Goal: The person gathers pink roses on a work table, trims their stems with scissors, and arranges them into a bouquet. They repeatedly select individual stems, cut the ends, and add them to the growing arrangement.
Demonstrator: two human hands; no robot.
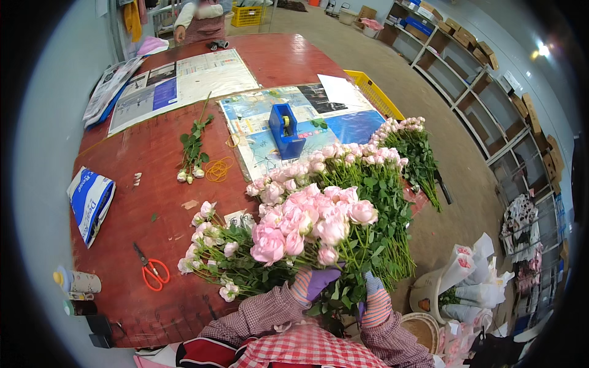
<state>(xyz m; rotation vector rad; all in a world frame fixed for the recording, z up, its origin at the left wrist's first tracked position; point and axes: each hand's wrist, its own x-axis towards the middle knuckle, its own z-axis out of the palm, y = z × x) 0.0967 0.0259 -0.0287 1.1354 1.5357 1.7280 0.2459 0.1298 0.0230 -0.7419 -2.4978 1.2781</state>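
A full bunch of pink roses (pixel 308 221) is held up in front of my body, its blooms tilted away from me. My left hand (pixel 315 283), in a striped glove with a purple palm, grips it just below the flower heads. Lower on the leafy stems, my right hand (pixel 375 294) closes around the right side, its fingertips partly hidden by leaves. Under and beyond the bunch lies a long row of pale pink roses (pixel 359 158) with stems towards the right table edge. White-pink spray roses (pixel 202 239) lie left of my left hand.
On the red table (pixel 133 202) are orange-handled scissors (pixel 151 269), a blue tape dispenser (pixel 286 131), rubber bands (pixel 218 169) and a few cut roses (pixel 193 147). Buckets (pixel 428 294) with wrapped flowers stand right. Another person (pixel 202 23) stands at the far end.
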